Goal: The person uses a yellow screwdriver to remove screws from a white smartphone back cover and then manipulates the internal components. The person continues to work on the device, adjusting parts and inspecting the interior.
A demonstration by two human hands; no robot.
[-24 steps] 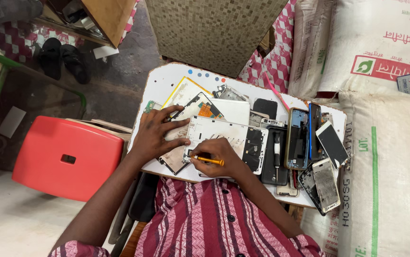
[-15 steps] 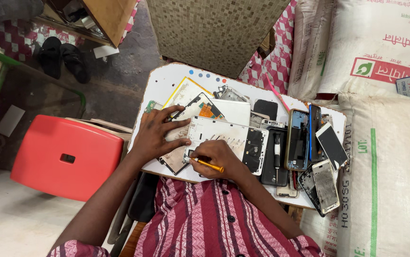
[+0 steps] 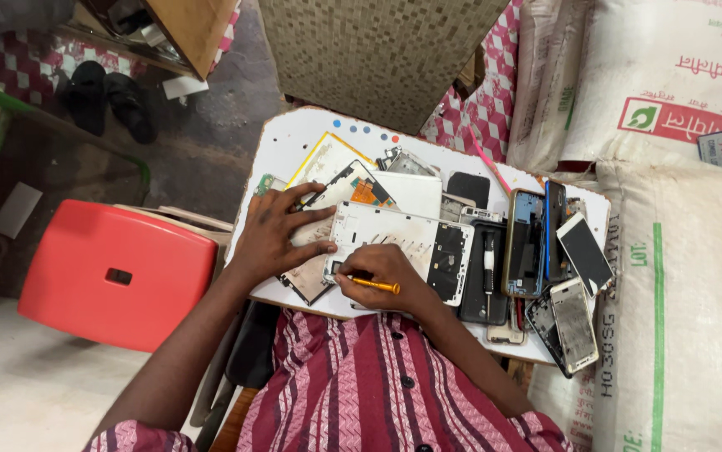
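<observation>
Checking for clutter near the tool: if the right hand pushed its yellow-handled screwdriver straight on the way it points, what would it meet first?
The right hand points the screwdriver leftward at the white phone frame's lower-left corner; that comes first, probably, with the left hand's fingertips just beyond.

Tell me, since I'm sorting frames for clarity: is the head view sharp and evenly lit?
Head view: sharp across the white phone frame and both hands, left hand, right hand; soft even light, faint shadows, no glare; floor upper left darker.

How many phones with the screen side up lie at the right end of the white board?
2. One dark-screened phone lies near the board's right edge; a second phone lies just below it, toward the person. Others may hide in the pile of parts.
</observation>
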